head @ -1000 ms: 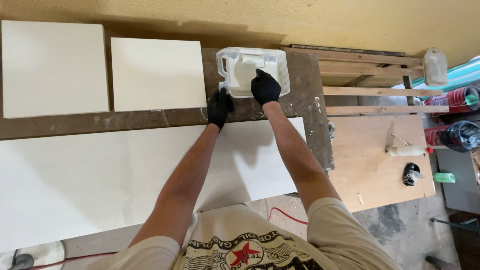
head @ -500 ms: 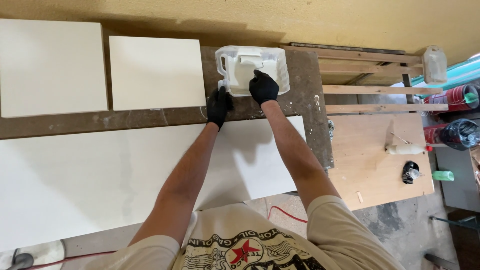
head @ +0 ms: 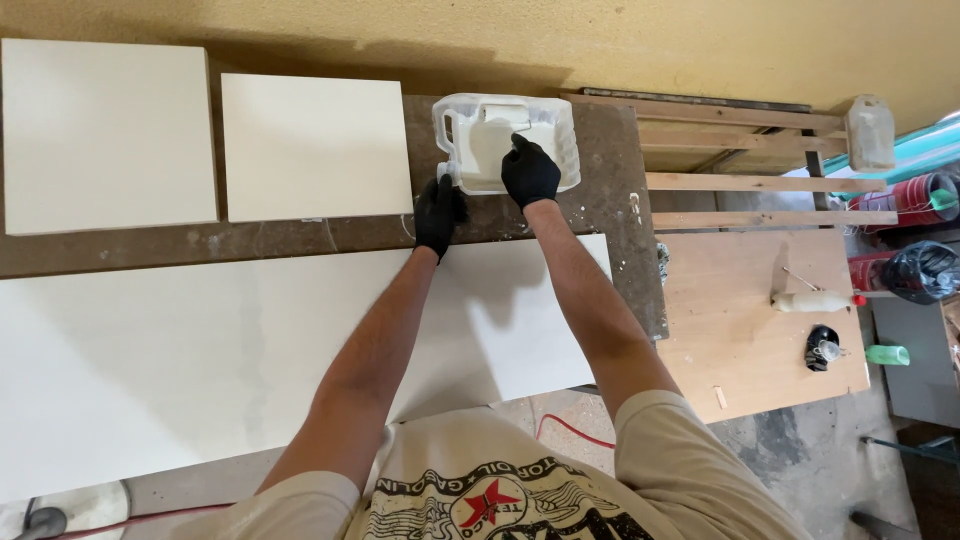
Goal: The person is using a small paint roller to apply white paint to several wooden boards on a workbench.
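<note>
On both my hands I wear black gloves, on the left hand (head: 438,212) and on the right hand (head: 529,172). My forearms are bare. My T-shirt (head: 470,480) is beige with short sleeves, and it has a round black print with a red star.

White plastic paint tray (head: 562,150) glossy, matt painted panels (head: 315,145), rough stained wood bench (head: 620,250), black cloth gloves (head: 438,212).

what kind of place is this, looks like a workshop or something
Probably a carpentry or painting workshop: a paint-spattered workbench holds a white paint tray and white-painted panels, with a paint roller on a plywood board alongside.
</note>
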